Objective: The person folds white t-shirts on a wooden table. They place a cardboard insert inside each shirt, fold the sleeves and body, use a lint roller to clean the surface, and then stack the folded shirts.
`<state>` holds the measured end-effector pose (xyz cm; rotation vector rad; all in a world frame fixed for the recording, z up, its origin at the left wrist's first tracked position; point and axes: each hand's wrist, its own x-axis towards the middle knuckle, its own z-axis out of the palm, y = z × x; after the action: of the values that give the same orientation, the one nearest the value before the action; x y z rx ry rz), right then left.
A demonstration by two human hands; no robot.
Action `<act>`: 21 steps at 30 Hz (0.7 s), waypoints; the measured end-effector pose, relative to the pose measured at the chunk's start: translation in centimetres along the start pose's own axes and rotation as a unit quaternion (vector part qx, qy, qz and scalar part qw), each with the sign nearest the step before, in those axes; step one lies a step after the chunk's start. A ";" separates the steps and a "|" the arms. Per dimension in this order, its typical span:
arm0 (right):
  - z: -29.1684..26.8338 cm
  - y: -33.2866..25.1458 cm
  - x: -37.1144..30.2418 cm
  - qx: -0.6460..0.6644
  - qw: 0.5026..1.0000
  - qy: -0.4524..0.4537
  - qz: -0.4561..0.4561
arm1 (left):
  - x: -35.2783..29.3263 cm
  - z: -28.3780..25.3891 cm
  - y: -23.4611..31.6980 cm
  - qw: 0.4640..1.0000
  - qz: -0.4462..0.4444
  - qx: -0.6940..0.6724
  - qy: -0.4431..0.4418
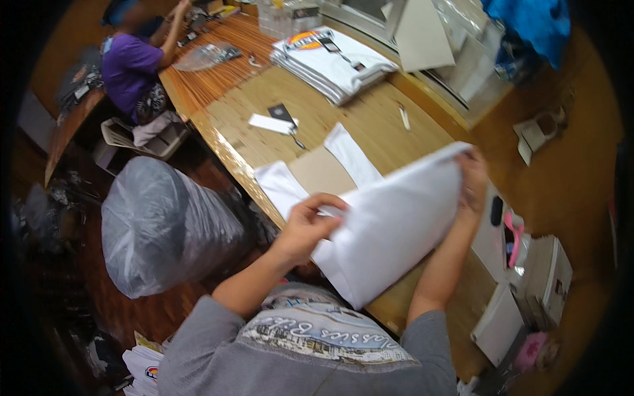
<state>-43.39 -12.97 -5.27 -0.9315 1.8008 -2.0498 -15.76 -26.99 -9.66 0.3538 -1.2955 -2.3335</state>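
Note:
A white T-shirt is partly lifted off the table, its body held up in a slanting fold. My left hand pinches the near left part of the cloth between thumb and fingers. On the far right, my right hand grips the raised edge, some of its fingers hidden behind the fabric. Beyond the fold, a beige cardboard sheet lies on the shirt, with white cloth strips spreading to either side of it. Past it lie a white tag and a black tag on a cord.
A stack of folded white shirts sits farther back on the wooden table. A stuffed plastic bag stands left of the table. Cardboard sheets and a pink-handled tool are at right. Another person sits at far left.

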 end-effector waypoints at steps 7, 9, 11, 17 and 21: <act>13.9 19.5 7.6 -0.204 0.946 -0.179 0.175 | 4.1 -15.9 -3.7 0.942 -0.079 0.131 0.298; 14.6 19.8 6.7 -0.271 0.936 -0.163 0.156 | 4.4 -15.6 -4.6 0.893 -0.064 0.328 0.301; 14.9 19.2 7.0 -0.349 0.920 -0.153 0.091 | 4.9 -15.8 -5.0 0.874 -0.063 0.378 0.300; 17.8 18.3 5.9 -0.540 0.823 -0.166 0.056 | 4.6 -16.1 -4.4 0.889 -0.049 0.347 0.295; 17.3 19.8 6.5 -0.557 0.815 -0.157 0.023 | 5.4 -16.9 -4.4 0.908 -0.073 0.296 0.286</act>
<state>-42.01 -34.31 -21.83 -1.3166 2.7107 -0.5393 -14.39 -40.04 -22.37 1.2563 -1.6548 -1.6683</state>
